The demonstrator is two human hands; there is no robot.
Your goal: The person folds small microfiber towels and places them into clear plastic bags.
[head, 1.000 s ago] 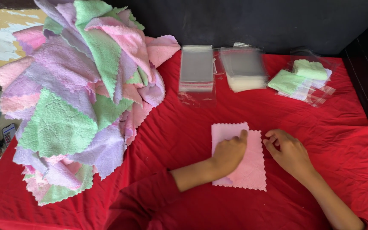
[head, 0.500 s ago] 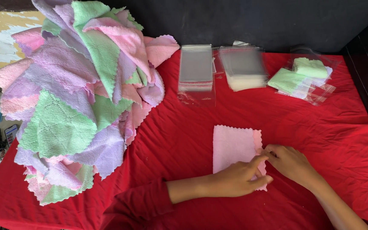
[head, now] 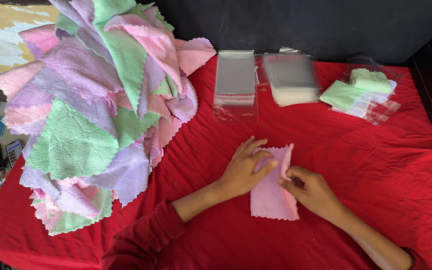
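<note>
- The table (head: 376,170) is covered with a creased red cloth that fills most of the view, with a dark wall behind it.
- A tall heap of cloths (head: 101,110) in pink, lilac and green, all with zigzag edges, takes up the left part of the table and spills over its left edge.
- Two stacks of clear plastic bags lie at the far side: a flat stack of clear bags (head: 234,80) near the middle, and just to its right a thicker bundle of bags (head: 291,82).
- At the far right lie packed green cloths (head: 361,90), folded inside clear bags, well apart from the hands.
- The pink cloth (head: 271,197) lies near the front middle of the table, between the two hands, folded lengthwise into a narrow strip with its zigzag edge showing at the near end.
- The left hand (head: 246,167) lies flat on the upper left part of the pink cloth, fingers spread and pressing it down, not closed around it.
- The right hand (head: 311,190) touches the right edge of the pink cloth, its thumb and fingertips pinching the folded-over flap.
</note>
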